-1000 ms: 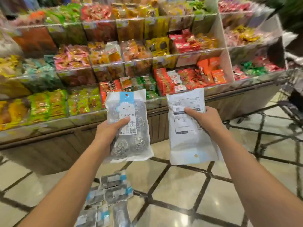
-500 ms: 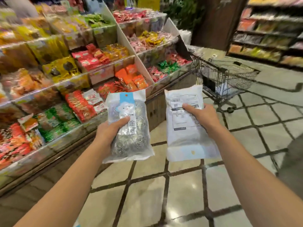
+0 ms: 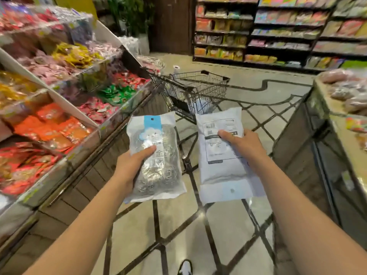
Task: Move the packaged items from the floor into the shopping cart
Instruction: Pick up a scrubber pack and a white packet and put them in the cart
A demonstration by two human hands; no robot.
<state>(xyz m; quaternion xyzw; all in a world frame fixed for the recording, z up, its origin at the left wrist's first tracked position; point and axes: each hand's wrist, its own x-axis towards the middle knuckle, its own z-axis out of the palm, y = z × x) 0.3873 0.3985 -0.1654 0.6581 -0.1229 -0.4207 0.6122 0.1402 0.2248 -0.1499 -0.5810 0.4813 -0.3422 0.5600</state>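
Head view: my left hand (image 3: 130, 167) holds a clear pack of steel scourers (image 3: 156, 155), my right hand (image 3: 243, 144) a white printed pack (image 3: 222, 171); both slick packs could slip short of the wire shopping cart (image 3: 195, 90) ahead.

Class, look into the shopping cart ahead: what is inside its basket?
Through the wire of the shopping cart, something pale, probably white packaging, lies at the bottom. The mesh and blur hide what it is or how many.
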